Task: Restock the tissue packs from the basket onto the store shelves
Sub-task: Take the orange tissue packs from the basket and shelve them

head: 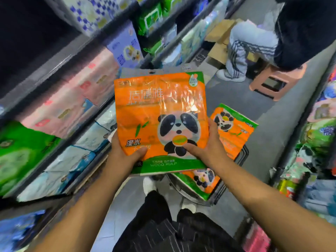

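You hold the orange tissue pack (160,110) upright in front of you, panda side facing you, lifted clear of the basket and not yet on any shelf. Your left hand (125,151) grips its lower left corner and your right hand (209,144) the lower right, each thumb laid across the front, the fingers hidden behind. That two-sided hold probably keeps the soft, glossy bag flat while you check which way is up. The shelves (45,70) on your left carry pink packs (76,95), a green pack (20,153) and pale blue-white packs (72,160). No orange row shows there, so its slot is not clear. Below, to your right, the dark basket (242,155) sits on the floor with at least two more inside: a second orange pack (234,130) propped at the far side and a third orange pack (200,180) lying nearer your feet, so restocking looks far from finished
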